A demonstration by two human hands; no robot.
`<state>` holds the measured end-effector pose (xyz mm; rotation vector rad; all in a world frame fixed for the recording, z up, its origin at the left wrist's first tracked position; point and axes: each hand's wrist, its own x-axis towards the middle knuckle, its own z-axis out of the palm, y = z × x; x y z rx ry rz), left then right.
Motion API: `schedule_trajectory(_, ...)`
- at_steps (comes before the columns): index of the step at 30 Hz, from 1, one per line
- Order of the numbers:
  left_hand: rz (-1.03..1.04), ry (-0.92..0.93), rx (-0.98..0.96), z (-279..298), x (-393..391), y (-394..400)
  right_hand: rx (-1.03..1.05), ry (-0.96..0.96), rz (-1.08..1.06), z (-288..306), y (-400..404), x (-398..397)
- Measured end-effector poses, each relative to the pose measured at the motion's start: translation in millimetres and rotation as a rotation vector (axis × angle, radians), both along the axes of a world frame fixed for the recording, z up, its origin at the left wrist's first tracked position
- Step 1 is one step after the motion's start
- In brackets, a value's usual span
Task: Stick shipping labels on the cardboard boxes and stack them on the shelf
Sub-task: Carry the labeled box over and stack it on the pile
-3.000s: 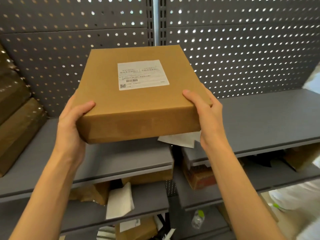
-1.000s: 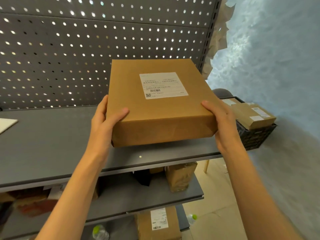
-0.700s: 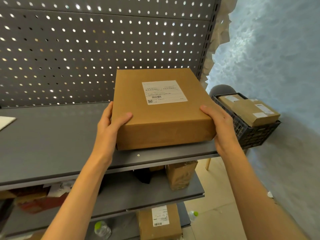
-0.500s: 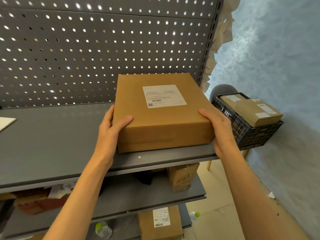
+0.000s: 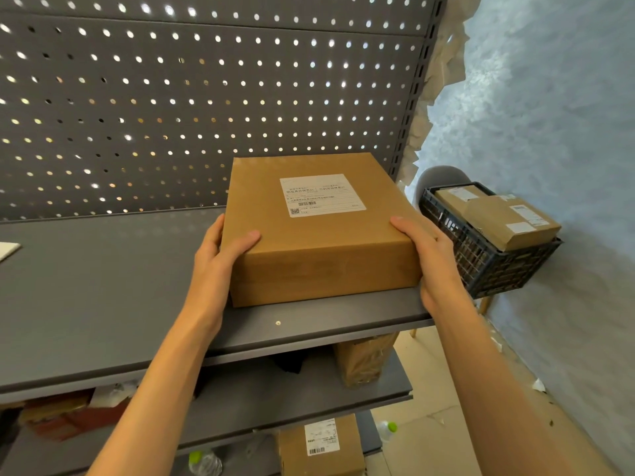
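Note:
A flat brown cardboard box (image 5: 319, 242) with a white shipping label (image 5: 321, 194) on its top lies on the grey shelf (image 5: 103, 290), near the shelf's right end and front edge. My left hand (image 5: 220, 266) grips the box's near left corner, thumb on top. My right hand (image 5: 431, 259) grips its near right corner, thumb on top, fingers hidden along the side.
A grey pegboard (image 5: 192, 97) backs the shelf. A dark plastic crate (image 5: 481, 249) holding labelled boxes stands to the right by the blue wall. Lower shelves carry a labelled box (image 5: 319, 444), a paper-wrapped parcel (image 5: 364, 359), bottles and clutter. White paper (image 5: 8, 249) lies at the shelf's left.
I turned right along the shelving with the box. Over the last second both hands lowered it and set it down on the shelf, pushing it a little further in.

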<state>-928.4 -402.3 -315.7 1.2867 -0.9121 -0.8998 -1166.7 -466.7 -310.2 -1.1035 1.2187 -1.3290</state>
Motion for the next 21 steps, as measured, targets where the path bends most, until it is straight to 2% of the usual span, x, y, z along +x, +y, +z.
schedule_trajectory(15,0.066,-0.08,-0.017,2.2,-5.4,1.9,0.029,0.054,0.1,3.1,-3.9,-10.7)
schedule_trajectory(18,0.116,-0.19,-0.022,5.2,-2.6,5.7,0.028,0.059,0.147,4.7,-3.5,-15.9)
schedule_trajectory(21,0.166,-0.355,-0.018,12.8,1.2,12.1,-0.03,0.073,0.104,12.4,-1.8,-21.8)
